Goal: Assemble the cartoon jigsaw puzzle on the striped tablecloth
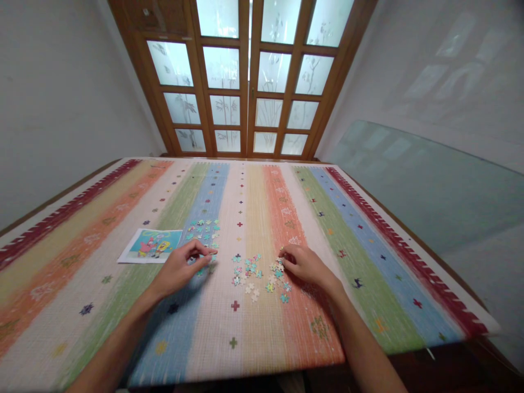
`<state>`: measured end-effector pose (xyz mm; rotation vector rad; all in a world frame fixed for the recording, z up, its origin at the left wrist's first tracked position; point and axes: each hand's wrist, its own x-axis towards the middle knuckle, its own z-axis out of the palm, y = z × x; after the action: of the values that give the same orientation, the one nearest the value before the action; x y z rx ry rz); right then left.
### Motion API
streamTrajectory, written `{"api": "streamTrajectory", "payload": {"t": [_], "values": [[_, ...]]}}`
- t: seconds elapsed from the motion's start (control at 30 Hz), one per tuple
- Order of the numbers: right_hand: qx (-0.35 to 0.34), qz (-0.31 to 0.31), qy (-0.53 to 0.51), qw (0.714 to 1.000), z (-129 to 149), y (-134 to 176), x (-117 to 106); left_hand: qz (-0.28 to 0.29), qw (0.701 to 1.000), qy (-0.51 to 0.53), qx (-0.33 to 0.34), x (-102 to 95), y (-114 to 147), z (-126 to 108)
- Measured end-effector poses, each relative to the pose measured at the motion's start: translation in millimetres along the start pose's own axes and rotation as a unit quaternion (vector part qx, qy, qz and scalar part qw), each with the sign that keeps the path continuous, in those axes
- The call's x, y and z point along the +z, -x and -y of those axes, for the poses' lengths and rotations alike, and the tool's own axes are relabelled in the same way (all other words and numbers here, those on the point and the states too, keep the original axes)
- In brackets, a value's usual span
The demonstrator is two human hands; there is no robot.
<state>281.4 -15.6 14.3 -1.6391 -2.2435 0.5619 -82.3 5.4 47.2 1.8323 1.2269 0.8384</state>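
My left hand (184,266) is closed in a pinch, with a small jigsaw piece (213,252) between thumb and index finger. It hovers by a group of teal and blue jigsaw pieces (202,229), some hidden behind the fingers. Thumb and index finger of my right hand (302,263) come together on a jigsaw piece (280,250), mostly covered by the fingertips, at the edge of a loose scatter of pieces (270,286). Another loose heap (251,266) lies between both hands, and a few pieces there show their pale backs. Left of my left hand lies a printed cartoon picture (151,245).
A striped, patterned cloth (237,338) covers the table, whose front edge is close to me. Wooden doors with frosted panes (248,98) stand beyond the far edge. A pale greenish panel (429,180) is along the right wall.
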Motion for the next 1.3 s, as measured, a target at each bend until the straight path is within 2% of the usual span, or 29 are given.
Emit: {"api": "streamTrajectory", "payload": {"t": [0.07,0.13,0.23,0.4,0.5,0.73,1.0,1.13,1.3], "values": [[0.0,0.0,0.001,1.0,-1,0,1,-0.024,0.997,0.051,-0.054,-18.1,16,6],[-0.001,0.005,0.003,1.0,-2,-1,2,-0.06,0.993,0.053,-0.086,-31.7,30,11],[-0.005,0.017,-0.003,1.0,-4,-1,2,-0.109,0.99,0.003,-0.086,-42.7,51,19],[0.0,0.029,0.0,1.0,-3,-1,-1,-0.121,0.975,-0.172,-0.078,-40.9,78,36],[0.002,0.031,0.004,1.0,-2,-1,-2,-0.126,0.966,-0.217,-0.061,-35.6,87,45],[-0.01,0.03,0.009,0.999,-4,-2,-2,-0.13,0.965,-0.228,-0.02,-31.7,90,54],[-0.02,0.002,-0.005,1.0,-10,-3,3,-0.11,0.956,-0.261,0.078,-31.9,89,65],[-0.025,-0.024,0.001,0.999,-12,-3,6,-0.114,0.947,-0.28,0.109,-31.2,92,66],[-0.028,-0.025,-0.025,0.999,-8,-4,4,-0.117,0.943,-0.282,0.134,-30.7,92,61]]}}
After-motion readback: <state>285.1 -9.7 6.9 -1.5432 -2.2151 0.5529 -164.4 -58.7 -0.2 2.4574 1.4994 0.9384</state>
